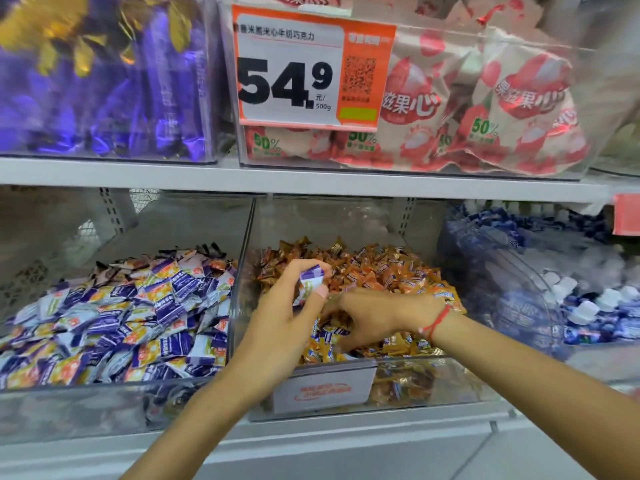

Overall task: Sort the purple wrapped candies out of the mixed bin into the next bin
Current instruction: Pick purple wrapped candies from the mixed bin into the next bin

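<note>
My left hand (291, 306) pinches a purple and white wrapped candy (309, 279) above the left side of the middle clear bin (349, 393), which is full of orange wrapped candies (374, 271). My right hand (377, 318), with a red string at the wrist, reaches down into the orange candies, fingers curled among the wrappers; whether it holds one is hidden. To the left stands the neighbouring bin (52, 407) filled with purple, white and yellow wrapped candies (138, 313).
A clear divider wall (239, 289) separates the two bins. A bin of blue and white candies (554, 289) is at the right. The shelf above carries a purple candy bin (104, 81), red and white packets (485, 105) and a price tag (304, 71).
</note>
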Motion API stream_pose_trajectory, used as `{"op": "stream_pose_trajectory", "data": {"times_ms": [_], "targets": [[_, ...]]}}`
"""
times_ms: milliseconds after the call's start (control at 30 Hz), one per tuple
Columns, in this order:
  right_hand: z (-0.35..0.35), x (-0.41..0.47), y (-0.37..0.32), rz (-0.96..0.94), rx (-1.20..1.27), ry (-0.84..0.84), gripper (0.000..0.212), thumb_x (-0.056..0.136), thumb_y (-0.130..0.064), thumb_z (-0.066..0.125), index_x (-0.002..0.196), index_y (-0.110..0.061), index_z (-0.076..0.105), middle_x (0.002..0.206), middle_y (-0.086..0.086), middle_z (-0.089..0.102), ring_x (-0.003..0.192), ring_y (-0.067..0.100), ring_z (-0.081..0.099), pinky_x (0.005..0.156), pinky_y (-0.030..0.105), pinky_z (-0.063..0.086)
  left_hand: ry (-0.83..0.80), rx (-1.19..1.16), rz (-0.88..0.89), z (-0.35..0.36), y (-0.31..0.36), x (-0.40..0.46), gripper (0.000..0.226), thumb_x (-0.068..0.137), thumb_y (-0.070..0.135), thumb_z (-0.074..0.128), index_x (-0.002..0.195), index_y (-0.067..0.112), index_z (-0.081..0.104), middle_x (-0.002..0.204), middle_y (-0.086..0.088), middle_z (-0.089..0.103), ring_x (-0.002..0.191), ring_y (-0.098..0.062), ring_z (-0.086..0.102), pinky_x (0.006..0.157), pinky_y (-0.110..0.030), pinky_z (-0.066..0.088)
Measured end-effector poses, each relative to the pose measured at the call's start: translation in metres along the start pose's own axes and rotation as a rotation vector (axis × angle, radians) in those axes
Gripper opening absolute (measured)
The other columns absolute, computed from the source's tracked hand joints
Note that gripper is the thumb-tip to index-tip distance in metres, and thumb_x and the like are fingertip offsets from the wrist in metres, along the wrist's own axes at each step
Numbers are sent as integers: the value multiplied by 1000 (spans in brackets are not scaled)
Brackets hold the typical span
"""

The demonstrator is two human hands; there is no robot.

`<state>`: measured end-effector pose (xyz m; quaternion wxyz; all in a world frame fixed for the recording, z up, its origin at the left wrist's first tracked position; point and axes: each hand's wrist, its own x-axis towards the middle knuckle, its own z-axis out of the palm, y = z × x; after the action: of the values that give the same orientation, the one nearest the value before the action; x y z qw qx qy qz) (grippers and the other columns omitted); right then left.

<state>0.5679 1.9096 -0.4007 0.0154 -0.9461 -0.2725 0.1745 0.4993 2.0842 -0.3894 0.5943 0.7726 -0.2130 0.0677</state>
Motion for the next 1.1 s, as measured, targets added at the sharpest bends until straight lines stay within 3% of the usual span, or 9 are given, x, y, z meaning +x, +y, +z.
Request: {"op": "stream_pose_trajectory", "data": {"times_ms": [133, 367, 467, 567, 667, 800, 867, 1000, 1100], "targets": [[3, 2, -5, 56, 33, -30, 55, 84, -34, 70, 134, -25, 49, 128, -1, 55, 104, 19, 54, 91, 41, 50, -66, -75, 19, -13, 18, -13, 25, 94, 29, 52, 119, 33, 55, 116, 19, 63, 111, -1, 58, 92, -29, 50], [-4, -2, -4, 117, 119, 81, 35, 89, -21, 68, 122, -10, 63, 127, 3, 59, 113, 20, 54, 81, 20, 37, 22, -178, 90, -47, 35, -29, 23, 89, 41, 62, 111, 34, 61, 113, 16, 68, 105, -8, 64, 81, -28, 56], [-3, -8, 5, 188, 347, 110, 27, 90, -8, 65, 116, -3, 67, 97, 5, 72, 78, 11, 68, 68, 18, 53, 123, -150, 81, -64, 31, -29, 22, 85, 43, 62, 106, 37, 62, 110, 18, 68, 104, -6, 64, 80, -29, 53], [-5, -19, 14, 282, 770, 133, 26, 93, 6, 54, 117, 4, 63, 69, 2, 68, 59, 6, 68, 57, 15, 55, 222, -46, 61, -77, 25, -30, 21, 89, 37, 52, 108, 37, 57, 105, 18, 68, 98, -6, 63, 82, -32, 50], [-6, -29, 17, 323, 943, 162, 30, 96, 4, 50, 121, -5, 62, 98, 6, 70, 73, 7, 70, 64, 15, 56, 250, 421, 109, -90, 6, -28, 20, 99, 32, 43, 118, 38, 50, 111, 12, 61, 99, -9, 53, 84, -34, 42], [-10, -29, 12, 303, 771, 50, 41, 94, -4, 58, 133, -16, 55, 127, 2, 58, 74, -1, 62, 68, 16, 54, 157, 902, 131, -107, -27, -17, 34, 103, 30, 27, 130, 28, 47, 123, 7, 53, 108, -15, 46, 84, -31, 31], [-12, -24, 6, 210, 494, -30, 55, 87, -13, 70, 137, -21, 51, 134, -2, 50, 80, -4, 58, 72, 14, 49, 73, 1015, 75, -113, -41, -15, 46, 97, 35, 20, 132, 28, 49, 129, 3, 55, 119, -20, 45, 97, -38, 31], [-6, -3, -3, 163, 196, -52, 54, 77, -22, 79, 126, -25, 58, 121, 4, 59, 99, 23, 61, 87, 39, 53, -48, 1056, -89, -118, -38, -10, 79, 82, 60, -5, 146, 35, 34, 157, 7, 26, 147, -18, 13, 118, -45, 3], [-7, 1, -3, 166, 130, -28, 39, 82, -24, 75, 119, -19, 65, 113, 7, 65, 97, 26, 60, 85, 40, 50, -34, 1115, -263, -119, -34, -7, 76, 86, 76, -1, 151, 40, 15, 162, 9, 3, 149, -16, -4, 119, -45, -6]]}}
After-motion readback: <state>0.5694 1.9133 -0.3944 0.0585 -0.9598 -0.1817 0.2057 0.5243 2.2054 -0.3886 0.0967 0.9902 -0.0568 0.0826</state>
